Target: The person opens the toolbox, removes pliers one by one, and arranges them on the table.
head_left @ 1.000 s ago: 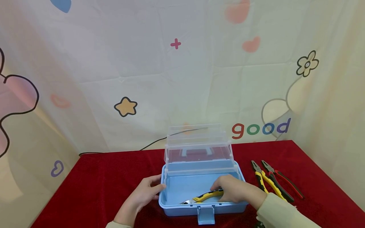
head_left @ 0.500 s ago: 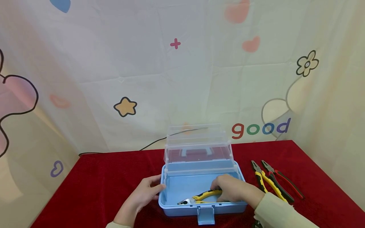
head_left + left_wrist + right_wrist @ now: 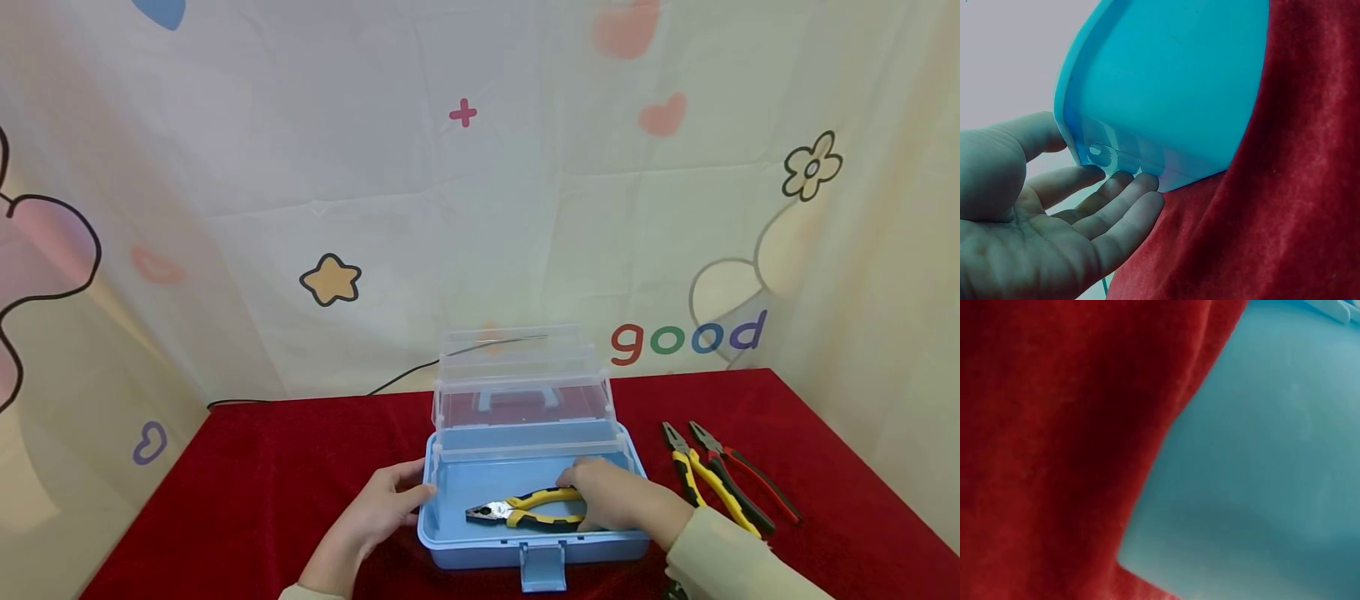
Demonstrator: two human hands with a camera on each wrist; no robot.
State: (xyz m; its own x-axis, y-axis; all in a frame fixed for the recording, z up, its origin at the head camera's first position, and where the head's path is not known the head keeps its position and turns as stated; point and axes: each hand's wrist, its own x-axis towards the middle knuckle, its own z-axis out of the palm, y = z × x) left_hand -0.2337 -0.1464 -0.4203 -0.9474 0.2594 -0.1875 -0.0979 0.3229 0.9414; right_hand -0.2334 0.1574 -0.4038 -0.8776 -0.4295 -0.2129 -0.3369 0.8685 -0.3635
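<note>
A pair of yellow-and-black pliers (image 3: 525, 510) lies across the floor of an open light-blue toolbox (image 3: 480, 479), its metal nose toward the left. My right hand (image 3: 611, 496) reaches into the box and holds the handle ends, which its fingers partly hide. At the box's left end, my left hand (image 3: 390, 504) grips the side wall, thumb at the rim and fingers against the outside. In the left wrist view, that hand (image 3: 1054, 206) touches the toolbox (image 3: 1166, 81) edge with thumb and fingertips. The right wrist view shows the toolbox (image 3: 1254, 469) wall but no hand.
Yellow-and-black pliers (image 3: 681, 460) and red-and-black pliers (image 3: 735, 479) lie right of the box on the red cloth (image 3: 300, 475). The clear lid (image 3: 525, 375) stands raised behind. A latch (image 3: 542, 568) hangs in front. A dark cable (image 3: 405, 377) runs behind the table.
The pliers in the box have turned, so both handles and the nose now show above the front rim. My right hand has shifted only slightly; my left hand stays in place.
</note>
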